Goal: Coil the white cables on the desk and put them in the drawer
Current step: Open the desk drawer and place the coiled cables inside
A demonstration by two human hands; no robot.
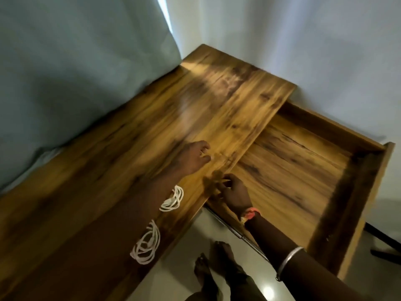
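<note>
Two coiled white cables, the upper cable (172, 198) and the lower cable (146, 242), are seen lower centre on the desk (104, 170), just beside the left forearm and below both hands. The left hand (193, 157) is held loosely curled, empty. Whether the right hand (234, 192) grips the desk edge cannot be told. The open drawer (293, 181) lies to the right, with nothing in the way.

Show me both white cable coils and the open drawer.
near cable coil (149, 241): head view, middle loops.
far cable coil (172, 200): head view, middle loops.
drawer (293, 170): head view, bare bottom panel.

Wood-grain desk (130, 148), wood drawer (293, 170), glossy floor (206, 231)
</note>
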